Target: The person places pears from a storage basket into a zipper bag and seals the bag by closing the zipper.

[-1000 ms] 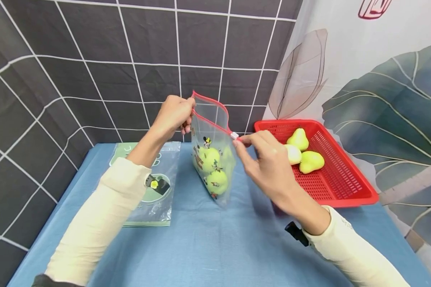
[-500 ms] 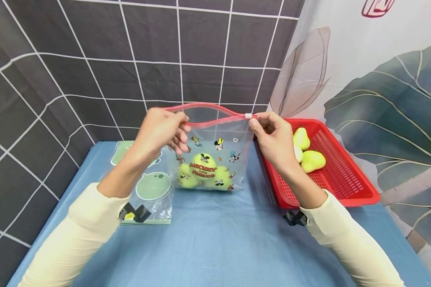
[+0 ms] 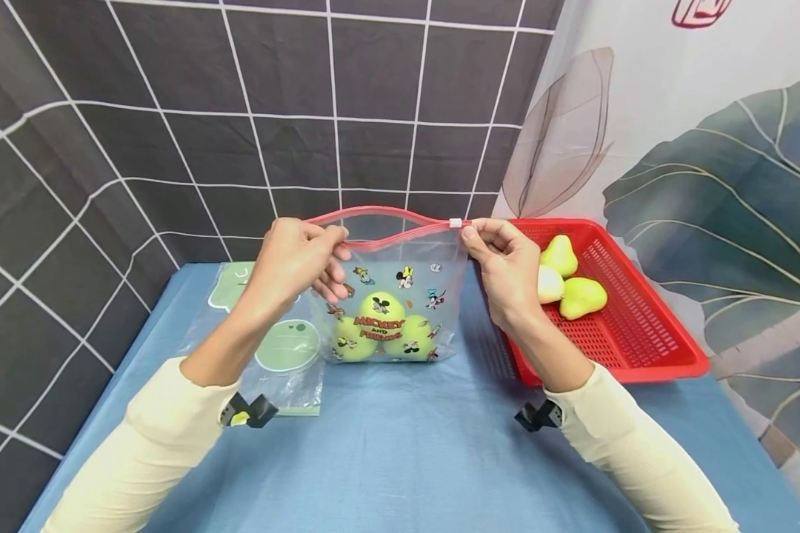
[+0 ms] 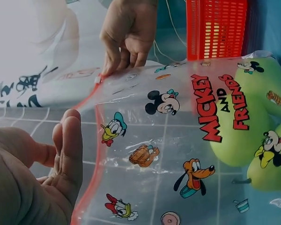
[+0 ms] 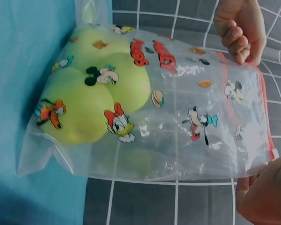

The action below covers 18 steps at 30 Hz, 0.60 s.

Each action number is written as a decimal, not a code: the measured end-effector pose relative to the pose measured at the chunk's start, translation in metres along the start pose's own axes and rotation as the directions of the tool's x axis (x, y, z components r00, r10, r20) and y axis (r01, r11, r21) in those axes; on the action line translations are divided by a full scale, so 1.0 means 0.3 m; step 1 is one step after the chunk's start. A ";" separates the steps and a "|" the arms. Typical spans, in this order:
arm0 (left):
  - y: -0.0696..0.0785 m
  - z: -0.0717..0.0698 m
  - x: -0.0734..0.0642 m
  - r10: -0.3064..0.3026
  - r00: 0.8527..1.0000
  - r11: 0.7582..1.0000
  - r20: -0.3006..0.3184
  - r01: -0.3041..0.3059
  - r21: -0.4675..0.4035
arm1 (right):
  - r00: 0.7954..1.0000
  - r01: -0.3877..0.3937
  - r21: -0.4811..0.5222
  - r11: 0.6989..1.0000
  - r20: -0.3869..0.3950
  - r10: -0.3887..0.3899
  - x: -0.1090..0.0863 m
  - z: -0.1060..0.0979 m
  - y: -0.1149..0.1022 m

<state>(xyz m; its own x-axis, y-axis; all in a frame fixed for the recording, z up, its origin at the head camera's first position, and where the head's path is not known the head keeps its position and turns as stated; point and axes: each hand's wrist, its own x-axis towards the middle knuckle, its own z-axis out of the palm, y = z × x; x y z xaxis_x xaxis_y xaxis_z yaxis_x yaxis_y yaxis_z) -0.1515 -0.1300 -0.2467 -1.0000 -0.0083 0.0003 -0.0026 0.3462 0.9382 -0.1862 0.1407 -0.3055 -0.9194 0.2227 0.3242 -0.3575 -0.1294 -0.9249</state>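
Note:
A clear slider zip bag (image 3: 416,255) printed with cartoon figures stands upright on the blue cloth, its mouth gaping between the red zip strips. Several round yellow-green fruits (image 3: 380,307) lie in its bottom; a short stem shows on one in the left wrist view. My left hand (image 3: 296,259) grips the left end of the red edge between thumb and fingers. At the opposite end, my right hand (image 3: 510,266) pinches the corner beside the white slider (image 3: 455,223). The right wrist view shows the slider (image 5: 274,153) close to those fingertips.
A red plastic basket (image 3: 660,326) stands at the right, holding two yellow pears (image 3: 583,297) and a pale round fruit (image 3: 550,285). Another clear bag (image 3: 290,389) with green prints lies flat at the left, partly under my left forearm. A dark gridded cloth hangs behind.
The bag has turned from edge-on to face me and spread wide. My left hand has moved left and nearer; both hands have lowered slightly since half a second ago.

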 end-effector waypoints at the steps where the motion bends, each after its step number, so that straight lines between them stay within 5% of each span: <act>1: 0.004 -0.001 -0.003 0.010 1.000 1.000 -0.008 -0.010 0.024 | 1.000 -0.002 0.013 1.000 -0.006 0.002 -0.003 0.003 0.001; 5: 0.046 0.013 -0.032 0.128 0.990 0.974 -0.055 -0.115 0.193 | 1.000 -0.005 0.032 0.999 -0.029 0.006 -0.015 0.008 0.008; 8: 0.108 0.049 -0.055 0.300 0.952 0.906 -0.066 -0.262 0.332 | 0.999 0.008 0.037 0.999 -0.044 -0.006 -0.017 0.012 0.014; 10: 0.163 0.080 -0.050 0.433 0.901 0.829 -0.013 -0.392 0.400 | 0.999 0.020 0.037 0.999 -0.052 -0.018 -0.015 0.015 0.015; 13: 0.245 0.126 -0.001 0.571 0.807 0.679 0.152 -0.568 0.464 | 0.998 0.034 0.043 0.998 -0.063 -0.032 -0.009 0.018 0.017; 16: 0.313 0.169 0.072 0.574 0.735 0.532 0.361 -0.670 0.518 | 0.997 0.041 0.055 0.998 -0.066 -0.037 -0.004 0.015 0.018; 18: 0.344 0.199 0.115 0.513 0.717 0.456 0.472 -0.693 0.558 | 0.997 0.039 0.061 0.997 -0.065 -0.035 -0.002 0.011 0.019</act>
<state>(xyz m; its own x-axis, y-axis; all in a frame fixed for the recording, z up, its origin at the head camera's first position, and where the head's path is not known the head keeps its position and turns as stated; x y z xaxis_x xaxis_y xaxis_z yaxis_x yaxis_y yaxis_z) -0.1867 -0.0384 -0.1705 -0.7222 0.6142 0.3182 0.6877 0.6870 0.2346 -0.1881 0.1368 -0.3103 -0.8937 0.2892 0.3430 -0.4025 -0.1791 -0.8977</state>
